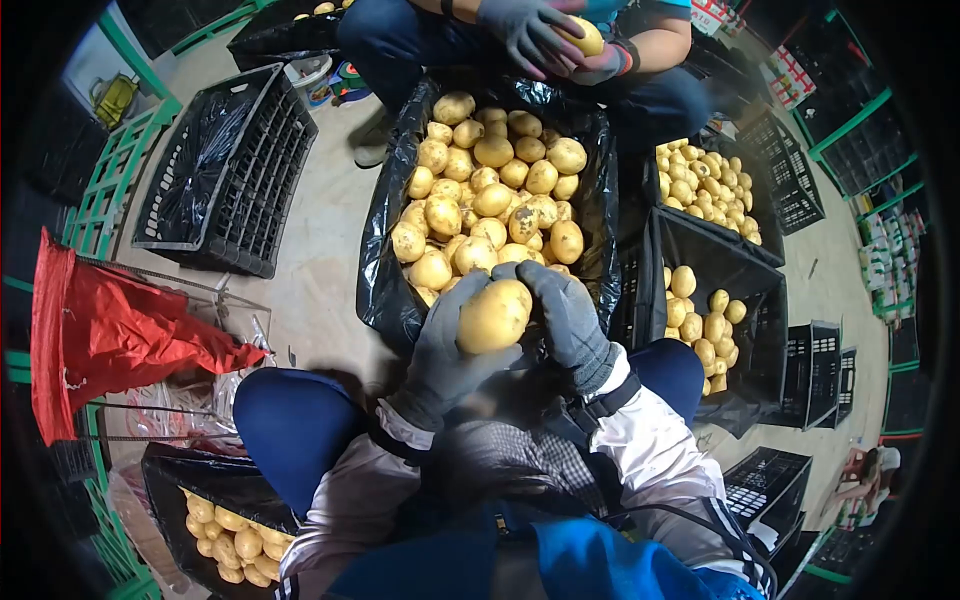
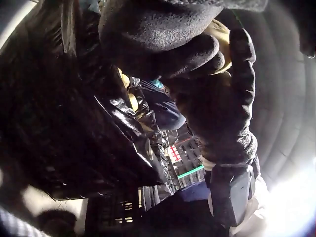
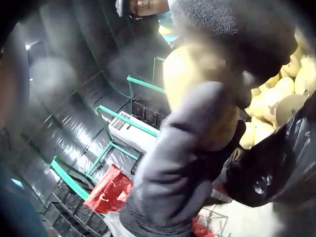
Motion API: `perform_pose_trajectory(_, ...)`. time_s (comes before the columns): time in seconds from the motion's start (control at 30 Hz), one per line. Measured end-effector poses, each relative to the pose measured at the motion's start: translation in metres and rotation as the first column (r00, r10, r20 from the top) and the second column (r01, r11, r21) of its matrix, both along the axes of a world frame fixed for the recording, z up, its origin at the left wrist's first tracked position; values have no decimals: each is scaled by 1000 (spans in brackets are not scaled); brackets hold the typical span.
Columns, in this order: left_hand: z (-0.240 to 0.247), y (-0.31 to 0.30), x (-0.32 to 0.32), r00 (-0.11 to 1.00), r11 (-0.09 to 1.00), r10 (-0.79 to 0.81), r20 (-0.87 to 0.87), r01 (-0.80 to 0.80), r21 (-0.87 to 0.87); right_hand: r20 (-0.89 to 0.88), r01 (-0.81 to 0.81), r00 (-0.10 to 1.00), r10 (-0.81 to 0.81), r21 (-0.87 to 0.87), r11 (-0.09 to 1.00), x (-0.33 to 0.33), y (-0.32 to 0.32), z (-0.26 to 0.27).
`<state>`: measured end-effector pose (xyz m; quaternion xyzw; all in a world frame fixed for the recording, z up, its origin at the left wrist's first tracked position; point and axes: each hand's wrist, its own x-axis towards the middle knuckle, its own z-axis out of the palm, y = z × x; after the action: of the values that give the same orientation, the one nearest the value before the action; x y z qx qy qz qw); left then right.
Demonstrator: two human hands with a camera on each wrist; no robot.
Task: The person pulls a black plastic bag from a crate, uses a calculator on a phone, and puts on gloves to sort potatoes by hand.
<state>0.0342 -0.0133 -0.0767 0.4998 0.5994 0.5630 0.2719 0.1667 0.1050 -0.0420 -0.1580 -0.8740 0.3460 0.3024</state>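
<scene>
My left hand, in a grey glove, holds a large yellow potato above the near edge of a black-lined crate of potatoes. On the potato's right side is my gloved right hand, its fingertips at the upper edge; whether they touch is unclear. The left wrist view shows part of the potato between my left hand and the extended fingers of my right hand. In the right wrist view, my left hand cups the potato, with my right hand above.
Opposite, a person with gloved hands holds another potato. Crates with potatoes stand at the right, another crate of potatoes at lower left. An upright lined crate and a red cloth are at the left.
</scene>
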Motion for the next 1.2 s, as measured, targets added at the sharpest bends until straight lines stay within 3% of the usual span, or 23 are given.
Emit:
perform_pose_trajectory(0.07, -4, -1, -5, 987, 998, -65, 147, 65, 5, 66, 18, 998, -20, 38, 999, 1, 1, 5)
perform_pose_trajectory(0.1, 0, -1, -6, 948, 991, -131, 290, 131, 20, 3, 23, 1000, -23, -358, 934, -3, 0, 5)
perform_pose_trajectory(0.13, 6, -3, -5, 948, 991, -130, 289, 130, 20, -53, 0, 997, -51, -696, 718, -6, 0, 5)
perform_pose_trajectory(0.2, 20, -8, -2, 590, 940, -276, 759, 332, 83, -64, -76, 997, 43, -717, 693, -7, -6, 11)
perform_pose_trajectory(0.23, 18, -9, -1, 591, 939, -277, 758, 332, 84, -77, -148, 988, 136, -737, 660, -7, -10, 15)
perform_pose_trajectory(0.3, 7, -10, -2, 394, 892, -334, 856, 425, 153, -137, -238, 963, 230, -834, 498, -5, -15, 16)
perform_pose_trajectory(0.43, -15, -10, -6, 359, 863, -389, 848, 464, 200, -171, -233, 972, 158, -753, 615, -8, -21, 10)
perform_pose_trajectory(0.5, -16, -11, 5, 832, 980, 80, 549, 36, -197, -183, -238, 971, 152, -731, 640, -10, -26, 8)
perform_pose_trajectory(0.53, -16, -11, 6, 833, 980, 84, 547, 31, -198, -194, -239, 971, 142, -710, 662, -12, -27, 7)
perform_pose_trajectory(0.57, -15, -12, 6, 834, 994, 52, 549, 8, -107, -59, -156, 987, 148, -557, 816, -10, -23, -3)
perform_pose_trajectory(0.63, -17, -13, 2, 838, 1000, 24, 545, -19, -15, -109, -183, 983, 147, -624, 759, -12, -27, 0)
perform_pose_trajectory(0.67, -23, -13, -2, 983, 1000, 20, 184, -20, -2, -155, -208, 978, 140, -684, 699, -13, -29, 1)
perform_pose_trajectory(0.7, -21, -12, -6, 979, 1000, 20, -205, -18, 10, -159, -217, 976, 147, -683, 698, -14, -29, 0)
perform_pose_trajectory(0.73, -16, -12, -4, 977, 1000, 31, -210, -29, 11, -144, -234, 972, 185, -661, 713, -14, -27, -1)
perform_pose_trajectory(0.83, -14, -16, -2, 1000, 996, 10, -3, -10, -90, -136, -258, 965, 226, -666, 700, -13, -32, 3)
perform_pose_trajectory(0.87, -14, -19, -1, 999, 1000, -12, 38, 12, 8, -141, -256, 965, 221, -693, 674, -14, -35, 4)
perform_pose_trajectory(0.9, 1, -22, 2, 948, 995, -84, 308, 97, -29, -169, -254, 966, 197, -766, 591, -13, -37, 2)
perform_pose_trajectory(0.97, 24, -23, 3, 665, 967, -2, 746, 193, -169, -106, -185, 982, 157, -700, 690, -14, -34, -3)
perform_pose_trajectory(1.0, 28, -17, 3, 452, 933, 134, 882, 242, -266, -99, -137, 990, 97, -802, 582, -16, -39, 12)
perform_pose_trajectory(1.03, -2, -8, 15, 729, 988, 52, 683, 60, -140, -148, -156, 987, 56, -842, 516, -16, -42, 19)
perform_pose_trajectory(1.07, -32, -4, 19, 922, 998, 38, 385, -55, 33, -186, -161, 982, 14, -807, 569, -16, -38, 5)
perform_pose_trajectory(1.13, 3, -6, 13, 449, 951, -41, 893, 291, -103, -172, -123, 984, -38, -823, 555, -14, -29, -8)
perform_pose_trajectory(1.2, 13, -8, 17, 532, 959, -4, 847, 242, -147, -179, -138, 984, -21, -820, 556, -12, -26, -9)
